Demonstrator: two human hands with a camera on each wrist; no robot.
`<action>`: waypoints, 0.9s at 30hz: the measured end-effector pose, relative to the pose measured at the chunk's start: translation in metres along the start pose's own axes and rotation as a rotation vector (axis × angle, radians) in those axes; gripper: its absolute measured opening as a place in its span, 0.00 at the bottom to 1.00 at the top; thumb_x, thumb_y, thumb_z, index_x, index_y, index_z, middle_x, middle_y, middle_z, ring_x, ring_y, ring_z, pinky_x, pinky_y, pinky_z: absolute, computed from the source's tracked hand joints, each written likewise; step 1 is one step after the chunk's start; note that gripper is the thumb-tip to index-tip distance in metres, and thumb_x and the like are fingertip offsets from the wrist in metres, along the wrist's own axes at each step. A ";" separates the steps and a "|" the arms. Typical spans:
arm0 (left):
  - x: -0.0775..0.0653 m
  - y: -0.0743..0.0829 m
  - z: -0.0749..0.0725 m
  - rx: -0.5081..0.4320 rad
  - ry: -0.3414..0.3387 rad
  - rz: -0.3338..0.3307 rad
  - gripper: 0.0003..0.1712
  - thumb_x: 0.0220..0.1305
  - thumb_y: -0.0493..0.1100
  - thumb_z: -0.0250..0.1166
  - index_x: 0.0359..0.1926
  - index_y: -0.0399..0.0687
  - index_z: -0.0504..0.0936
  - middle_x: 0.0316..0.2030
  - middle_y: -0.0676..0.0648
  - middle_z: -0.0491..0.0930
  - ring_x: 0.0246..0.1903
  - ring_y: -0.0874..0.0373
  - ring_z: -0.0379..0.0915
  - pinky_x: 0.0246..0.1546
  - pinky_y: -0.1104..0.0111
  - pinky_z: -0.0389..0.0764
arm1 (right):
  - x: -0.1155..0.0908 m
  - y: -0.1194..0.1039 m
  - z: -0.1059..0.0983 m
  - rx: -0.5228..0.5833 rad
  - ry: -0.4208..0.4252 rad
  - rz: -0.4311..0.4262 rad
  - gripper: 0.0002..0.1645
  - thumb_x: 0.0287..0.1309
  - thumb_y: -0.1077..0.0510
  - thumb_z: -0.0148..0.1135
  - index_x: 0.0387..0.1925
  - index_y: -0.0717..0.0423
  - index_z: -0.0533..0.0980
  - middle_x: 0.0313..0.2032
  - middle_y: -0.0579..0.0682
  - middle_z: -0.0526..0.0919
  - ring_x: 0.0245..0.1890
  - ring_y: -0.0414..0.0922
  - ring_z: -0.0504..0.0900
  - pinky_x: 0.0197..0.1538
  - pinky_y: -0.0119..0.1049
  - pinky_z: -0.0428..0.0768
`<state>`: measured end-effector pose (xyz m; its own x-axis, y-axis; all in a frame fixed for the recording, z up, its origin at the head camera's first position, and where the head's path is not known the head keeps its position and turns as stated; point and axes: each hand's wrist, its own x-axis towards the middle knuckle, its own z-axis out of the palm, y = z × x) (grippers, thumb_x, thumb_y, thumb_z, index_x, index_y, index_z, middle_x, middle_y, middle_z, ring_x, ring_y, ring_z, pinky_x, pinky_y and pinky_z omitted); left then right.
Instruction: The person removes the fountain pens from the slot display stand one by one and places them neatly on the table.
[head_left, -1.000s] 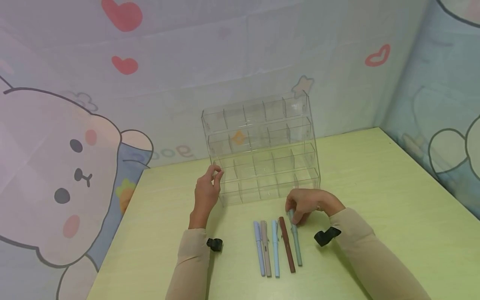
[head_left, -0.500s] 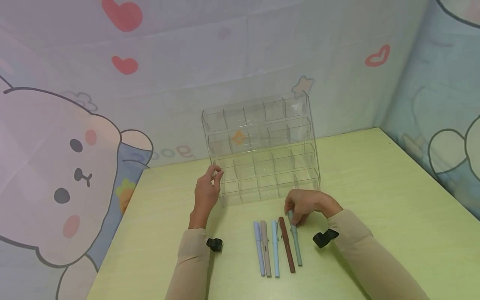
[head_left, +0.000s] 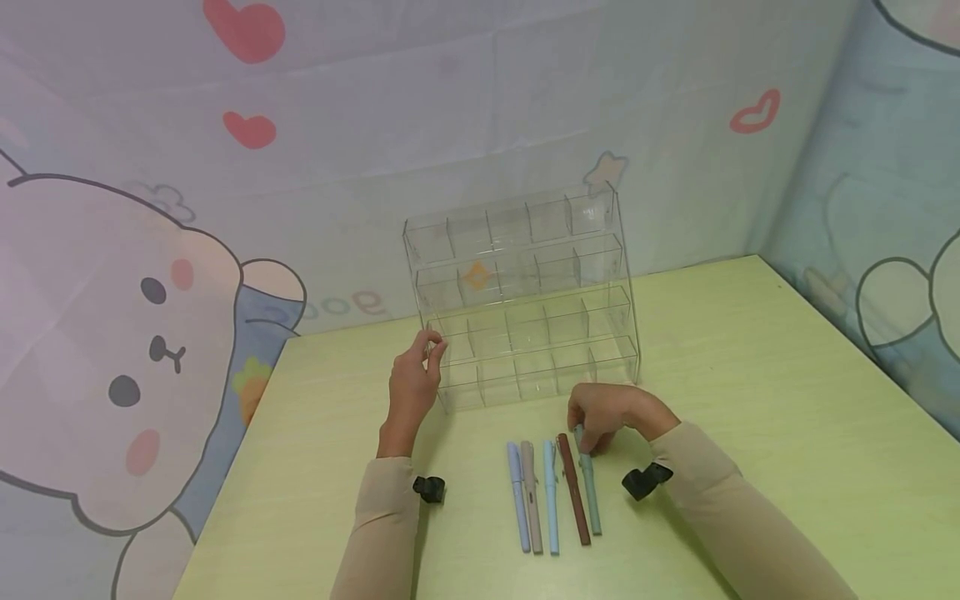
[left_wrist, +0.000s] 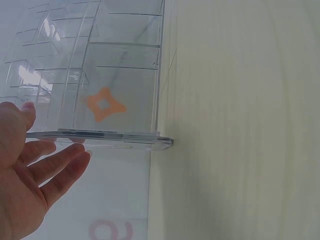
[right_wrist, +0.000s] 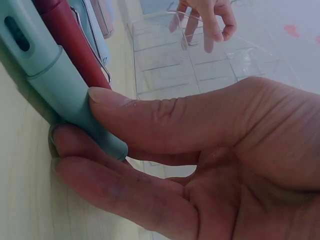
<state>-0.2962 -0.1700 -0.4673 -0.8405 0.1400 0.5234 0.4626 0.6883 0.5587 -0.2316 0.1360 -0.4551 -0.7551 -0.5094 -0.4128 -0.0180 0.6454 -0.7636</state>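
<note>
My left hand (head_left: 412, 387) grips the left side edge of a clear acrylic display rack (head_left: 536, 386). In the left wrist view, the thumb lies on one face of the side panel (left_wrist: 120, 135) and the fingers on the other. My right hand (head_left: 611, 408) pinches the upper end of a grey-green pen (head_left: 592, 496) that lies on the table. The right wrist view has the thumb along one side of this pen (right_wrist: 62, 92) and fingers on the other. Just left of it lies a dark red pen (head_left: 574, 492), slightly slanted.
A light blue pen (head_left: 551, 500), a taupe pen (head_left: 532, 500) and a lavender pen (head_left: 519, 500) lie in a row to the left. The rack's tiers are split into several compartments. A printed cloth backdrop (head_left: 360, 133) hangs behind the table (head_left: 750, 375).
My right hand has shifted slightly left and toward me, and the grey-green pen has moved a little closer to the dark red one. The left hand and rack have stayed still.
</note>
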 end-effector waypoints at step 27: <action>0.000 0.000 0.001 0.014 -0.002 -0.011 0.10 0.77 0.50 0.55 0.47 0.50 0.76 0.07 0.52 0.65 0.48 0.35 0.81 0.15 0.62 0.69 | 0.000 -0.003 0.002 -0.055 -0.007 0.026 0.16 0.51 0.78 0.69 0.42 0.69 0.79 0.33 0.57 0.82 0.29 0.51 0.88 0.35 0.43 0.84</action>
<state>-0.2966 -0.1700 -0.4679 -0.8462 0.1337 0.5157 0.4492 0.6995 0.5557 -0.2299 0.1326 -0.4537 -0.7510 -0.4958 -0.4360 -0.0341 0.6886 -0.7243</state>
